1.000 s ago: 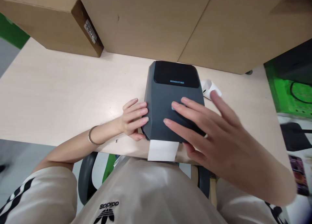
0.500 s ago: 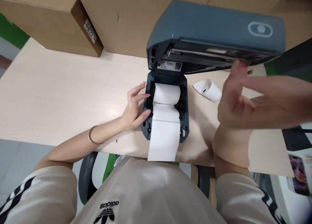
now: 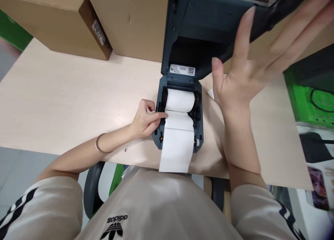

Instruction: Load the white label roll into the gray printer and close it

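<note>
A dark blue-grey label printer stands at the table's front edge, its lid swung up. Inside lies a white label roll, and a strip of labels runs from it over the front. My left hand is at the printer's left side, index finger stretched to the strip's left edge, other fingers curled, holding nothing. Beside the raised lid is my right hand, fingers spread and partly blurred, with nothing in it; whether a fingertip touches the lid is hard to tell.
A brown carton lies at the back left of the light table, with a large cardboard panel behind. A scrap of white paper shows partly behind my right wrist. A phone and a green surface are at the right.
The lid has tilted further up and back. My right hand has risen and its fingers have spread. My left index finger has moved right onto the label strip.
</note>
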The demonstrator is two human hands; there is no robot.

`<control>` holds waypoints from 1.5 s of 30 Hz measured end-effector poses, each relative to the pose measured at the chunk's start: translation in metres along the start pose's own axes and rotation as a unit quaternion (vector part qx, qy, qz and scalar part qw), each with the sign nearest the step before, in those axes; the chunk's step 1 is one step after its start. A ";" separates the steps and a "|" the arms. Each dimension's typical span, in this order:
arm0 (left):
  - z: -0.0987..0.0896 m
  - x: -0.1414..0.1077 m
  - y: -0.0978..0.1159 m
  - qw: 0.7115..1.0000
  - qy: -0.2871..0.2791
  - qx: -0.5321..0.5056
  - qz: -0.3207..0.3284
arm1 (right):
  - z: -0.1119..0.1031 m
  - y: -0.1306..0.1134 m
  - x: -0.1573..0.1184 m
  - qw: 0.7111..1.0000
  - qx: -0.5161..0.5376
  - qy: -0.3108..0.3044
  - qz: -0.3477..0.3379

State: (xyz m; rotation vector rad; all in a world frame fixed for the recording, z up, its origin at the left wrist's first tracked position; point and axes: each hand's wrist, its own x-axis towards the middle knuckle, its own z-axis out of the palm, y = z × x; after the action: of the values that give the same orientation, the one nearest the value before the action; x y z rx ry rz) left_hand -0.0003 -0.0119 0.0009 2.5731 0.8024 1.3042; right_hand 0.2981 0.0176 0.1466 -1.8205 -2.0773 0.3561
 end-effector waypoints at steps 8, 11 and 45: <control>-0.007 0.007 0.000 0.998 -0.042 0.048 -0.001 | 0.026 -0.030 -0.009 0.986 -0.050 0.154 -0.037; -0.007 0.007 0.001 0.997 -0.077 0.023 -0.007 | 0.032 -0.035 -0.016 0.989 -0.094 0.074 -0.087; -0.008 0.011 -0.005 0.995 -0.101 -0.016 0.003 | -0.034 0.040 -0.027 0.993 -0.098 -0.039 -0.051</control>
State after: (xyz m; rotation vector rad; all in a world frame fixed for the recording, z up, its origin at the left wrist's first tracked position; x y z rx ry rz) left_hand -0.0036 -0.0027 0.0120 2.6285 0.7304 1.0261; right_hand 0.3512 -0.0051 0.1579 -1.8249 -2.3197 0.2059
